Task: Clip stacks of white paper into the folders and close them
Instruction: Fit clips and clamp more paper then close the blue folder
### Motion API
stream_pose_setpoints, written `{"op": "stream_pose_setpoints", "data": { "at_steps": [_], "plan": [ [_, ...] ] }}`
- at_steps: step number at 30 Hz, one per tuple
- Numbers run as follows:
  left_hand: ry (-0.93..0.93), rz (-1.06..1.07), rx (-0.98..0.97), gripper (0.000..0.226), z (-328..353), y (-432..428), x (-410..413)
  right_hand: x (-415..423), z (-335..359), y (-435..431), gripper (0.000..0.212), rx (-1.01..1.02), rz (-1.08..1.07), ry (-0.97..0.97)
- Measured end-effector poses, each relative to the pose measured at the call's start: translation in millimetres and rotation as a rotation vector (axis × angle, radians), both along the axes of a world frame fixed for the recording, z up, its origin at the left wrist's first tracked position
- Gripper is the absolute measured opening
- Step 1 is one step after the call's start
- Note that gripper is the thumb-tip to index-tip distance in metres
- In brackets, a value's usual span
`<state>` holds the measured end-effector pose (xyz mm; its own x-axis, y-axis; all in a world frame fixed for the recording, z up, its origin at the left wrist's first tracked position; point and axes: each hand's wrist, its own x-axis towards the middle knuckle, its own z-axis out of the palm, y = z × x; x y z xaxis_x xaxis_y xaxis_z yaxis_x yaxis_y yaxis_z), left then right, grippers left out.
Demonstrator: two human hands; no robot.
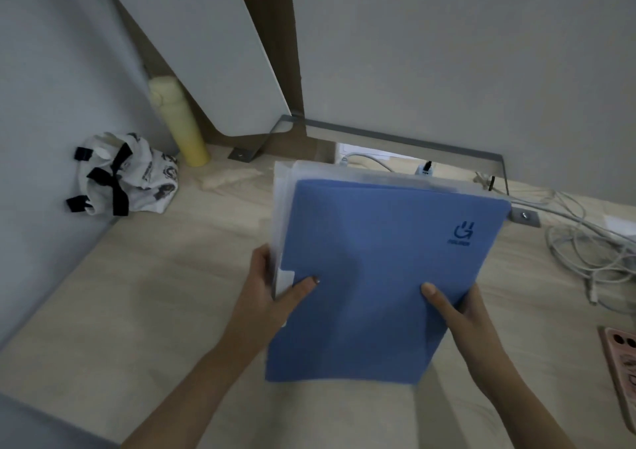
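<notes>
A closed blue folder [375,269] with a dark logo near its top right corner is held above the wooden desk [155,293], tilted toward me. Behind it, stacked against it, sits a translucent white folder [285,187] whose top and left edges stick out, with white paper showing through. My left hand [272,290] grips the stack's left edge, thumb on the blue cover. My right hand [454,307] grips the right edge, thumb on the cover too. The folders' undersides are hidden.
A pale yellow bottle [179,121] stands at the back left by the wall. A white cloth bag with black ribbons [127,173] lies beside it. Tangled white cables [592,249] run along the right. A pink phone [623,362] lies at the right edge. Grey partition panels rise behind.
</notes>
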<state>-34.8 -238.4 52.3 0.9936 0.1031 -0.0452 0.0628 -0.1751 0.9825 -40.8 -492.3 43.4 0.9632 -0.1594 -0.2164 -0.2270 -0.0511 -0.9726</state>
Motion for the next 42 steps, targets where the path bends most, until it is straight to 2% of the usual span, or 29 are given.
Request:
{"op": "stream_pose_setpoints", "data": {
  "at_steps": [3, 6, 9, 11, 14, 19, 23, 27, 29, 31, 33, 37, 42],
  "plan": [
    [0.0, -0.057, 0.121, 0.057, -6, 24, -6, -5, -2, 12, 0.053, -0.072, 0.007, -0.113],
    [0.023, -0.086, 0.201, 0.067, -19, 40, -10, -8, -7, 19, 0.058, -0.151, 0.056, -0.147],
    [0.019, -0.107, 0.217, 0.067, -25, 40, -10, -6, -16, 19, 0.074, -0.177, 0.08, -0.104],
    [0.038, -0.107, 0.244, 0.066, -29, 37, -10, -7, -27, 18, 0.072, -0.217, 0.114, -0.042],
    [0.052, -0.127, 0.264, 0.06, -36, 39, -4, -6, -39, 18, 0.061, -0.271, 0.109, 0.027],
    [0.091, -0.183, 0.217, 0.049, -38, 54, 16, 6, -35, 35, 0.056, -0.246, 0.051, 0.058],
    [0.209, -0.083, 0.125, 0.035, -47, 82, 34, 21, -46, 69, 0.059, -0.213, 0.12, 0.164],
    [0.316, 0.075, 0.102, 0.032, -64, 124, 64, 42, -66, 124, 0.039, -0.125, 0.188, 0.272],
    [0.368, 0.094, 0.086, 0.035, -76, 149, 77, 54, -77, 151, 0.02, -0.103, 0.192, 0.326],
    [0.416, 0.072, 0.07, 0.04, -88, 172, 87, 65, -89, 174, 0.013, -0.093, 0.226, 0.367],
    [0.456, 0.038, 0.073, 0.044, -101, 195, 99, 75, -99, 194, 0.024, -0.118, 0.246, 0.409],
    [0.474, -0.076, 0.085, 0.069, -119, 231, 133, 102, -110, 222, 0.038, -0.177, 0.283, 0.435],
    [0.407, -0.095, 0.068, 0.041, -123, 242, 175, 147, -119, 238, 0.05, -0.381, 0.33, 0.465]
  ]
}}
